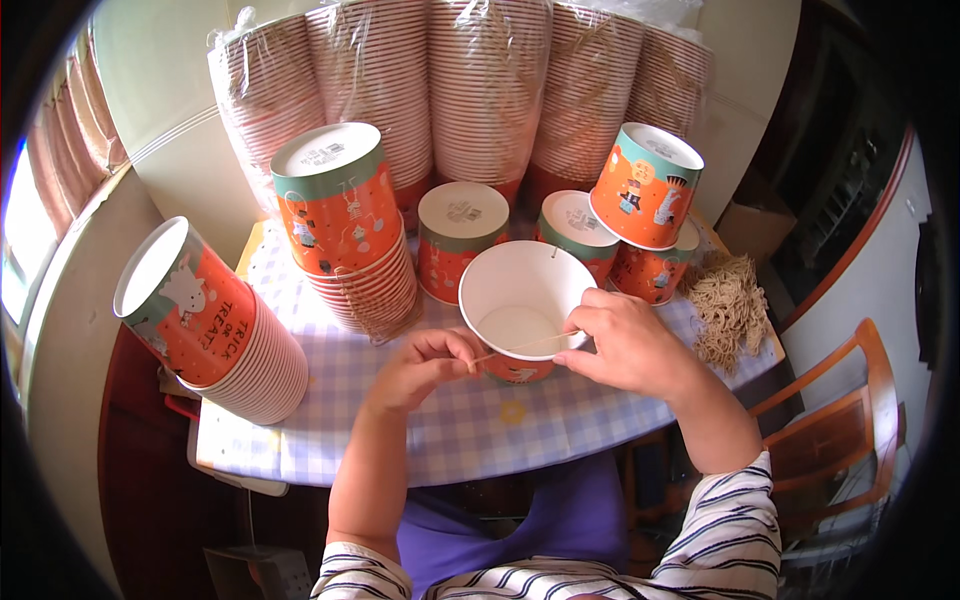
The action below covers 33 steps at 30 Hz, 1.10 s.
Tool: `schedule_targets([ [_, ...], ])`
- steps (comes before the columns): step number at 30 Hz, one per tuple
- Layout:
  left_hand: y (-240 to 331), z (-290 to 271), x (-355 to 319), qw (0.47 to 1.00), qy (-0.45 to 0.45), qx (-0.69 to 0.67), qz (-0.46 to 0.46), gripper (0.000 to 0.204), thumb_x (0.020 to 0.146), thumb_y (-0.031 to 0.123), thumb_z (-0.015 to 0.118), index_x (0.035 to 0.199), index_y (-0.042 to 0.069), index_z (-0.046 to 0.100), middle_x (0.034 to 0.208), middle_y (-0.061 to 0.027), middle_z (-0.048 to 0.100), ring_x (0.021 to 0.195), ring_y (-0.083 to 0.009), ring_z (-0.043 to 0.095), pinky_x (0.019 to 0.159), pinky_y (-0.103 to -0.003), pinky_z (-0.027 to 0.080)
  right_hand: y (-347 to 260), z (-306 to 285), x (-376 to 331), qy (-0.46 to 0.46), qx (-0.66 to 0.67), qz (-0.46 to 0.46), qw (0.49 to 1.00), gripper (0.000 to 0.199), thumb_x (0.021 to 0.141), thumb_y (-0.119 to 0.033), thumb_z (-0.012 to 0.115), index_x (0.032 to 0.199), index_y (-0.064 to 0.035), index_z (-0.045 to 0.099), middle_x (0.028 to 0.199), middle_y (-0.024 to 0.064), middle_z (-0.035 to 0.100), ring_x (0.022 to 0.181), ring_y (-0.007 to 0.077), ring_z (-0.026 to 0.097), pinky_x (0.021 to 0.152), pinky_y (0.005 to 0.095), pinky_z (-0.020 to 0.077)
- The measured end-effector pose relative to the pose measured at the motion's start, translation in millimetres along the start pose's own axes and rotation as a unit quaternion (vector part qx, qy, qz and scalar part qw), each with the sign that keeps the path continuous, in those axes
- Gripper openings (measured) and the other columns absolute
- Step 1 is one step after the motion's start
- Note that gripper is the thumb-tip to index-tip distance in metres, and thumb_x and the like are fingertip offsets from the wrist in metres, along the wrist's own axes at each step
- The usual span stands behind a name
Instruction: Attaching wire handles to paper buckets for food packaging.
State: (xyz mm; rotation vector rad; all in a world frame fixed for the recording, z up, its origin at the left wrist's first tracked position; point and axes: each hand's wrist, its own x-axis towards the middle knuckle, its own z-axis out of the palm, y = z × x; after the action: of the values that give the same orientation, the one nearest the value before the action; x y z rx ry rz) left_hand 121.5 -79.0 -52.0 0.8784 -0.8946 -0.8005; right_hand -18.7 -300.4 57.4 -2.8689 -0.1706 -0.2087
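Observation:
A paper bucket [515,285], white inside and orange outside, stands with its mouth up in front of me at the table's middle. A short bit of cord shows at its far rim. My left hand [432,366] is at the bucket's near left side, fingertips pinching one end of a thin tan cord [532,342]. The cord runs taut across the near rim to my right hand [628,342]. That hand is closed on the cord, its fingers against the bucket's right rim.
Upside-down printed buckets [465,212] stand behind, some on nested stacks [365,300], with another stack [250,350] at the left edge. Tall plastic-wrapped stacks [488,90] line the back. A bundle of tan cords [725,310] lies right on the checked tablecloth [400,440]; a wooden chair [860,400] stands beyond.

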Motion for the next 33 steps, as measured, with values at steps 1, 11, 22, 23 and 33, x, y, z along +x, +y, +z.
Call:
schedule_targets([
  [1, -1, -1, 1, 1.000, 0.000, 0.000, 0.000, 0.008, 0.080, 0.001, 0.056, 0.083, 0.002, 0.063, 0.092, -0.0072, 0.061, 0.085, -0.0147, 0.056, 0.078, -0.028, 0.045, 2, 0, 2, 0.000, 0.000, 0.000, 1.000, 0.022, 0.075, -0.020, 0.069, 0.086, -0.0024, 0.064, 0.089, 0.0120, 0.061, 0.081, 0.0309, 0.062, 0.071, 0.0407, 0.0504],
  [11, 1, 12, 4, 0.990, 0.068, -0.118, 0.020, 0.011, 0.094, 0.012, 0.053, 0.094, 0.002, 0.057, 0.100, -0.0139, 0.064, 0.076, -0.0161, 0.062, 0.071, -0.030, 0.051, -11, 3, 38, 0.019, 0.170, -0.169, 0.971, 0.013, 0.080, -0.013, 0.066, 0.082, -0.0015, 0.061, 0.078, 0.0090, 0.058, 0.069, 0.0244, 0.059, 0.060, 0.0337, 0.0476],
  [22, -13, 7, 8, 0.985, 0.159, -0.060, 0.039, 0.014, 0.091, 0.013, 0.059, 0.100, 0.002, 0.057, 0.088, -0.0081, 0.065, 0.070, -0.0106, 0.061, 0.060, -0.023, 0.051, -31, 19, 73, -0.046, 0.225, -0.216, 0.949, 0.013, 0.076, -0.013, 0.067, 0.075, -0.0010, 0.062, 0.078, 0.0108, 0.059, 0.073, 0.0259, 0.060, 0.067, 0.0371, 0.0487],
  [23, -14, 7, 8, 0.983, 0.168, -0.062, 0.032, 0.013, 0.091, 0.013, 0.059, 0.098, 0.002, 0.057, 0.088, -0.0083, 0.065, 0.070, -0.0109, 0.061, 0.060, -0.023, 0.051, -30, 22, 76, -0.044, 0.228, -0.218, 0.948, 0.014, 0.075, -0.014, 0.067, 0.075, -0.0008, 0.063, 0.078, 0.0109, 0.059, 0.074, 0.0259, 0.060, 0.067, 0.0371, 0.0487],
  [33, -10, 10, 3, 0.991, 0.113, -0.075, 0.012, 0.015, 0.089, 0.011, 0.060, 0.099, 0.000, 0.061, 0.085, -0.0098, 0.066, 0.074, -0.0157, 0.064, 0.063, -0.027, 0.053, -25, 33, 86, -0.003, 0.219, -0.191, 0.957, 0.015, 0.076, -0.015, 0.070, 0.080, -0.0017, 0.063, 0.081, 0.0081, 0.059, 0.076, 0.0196, 0.059, 0.065, 0.0326, 0.0469],
])
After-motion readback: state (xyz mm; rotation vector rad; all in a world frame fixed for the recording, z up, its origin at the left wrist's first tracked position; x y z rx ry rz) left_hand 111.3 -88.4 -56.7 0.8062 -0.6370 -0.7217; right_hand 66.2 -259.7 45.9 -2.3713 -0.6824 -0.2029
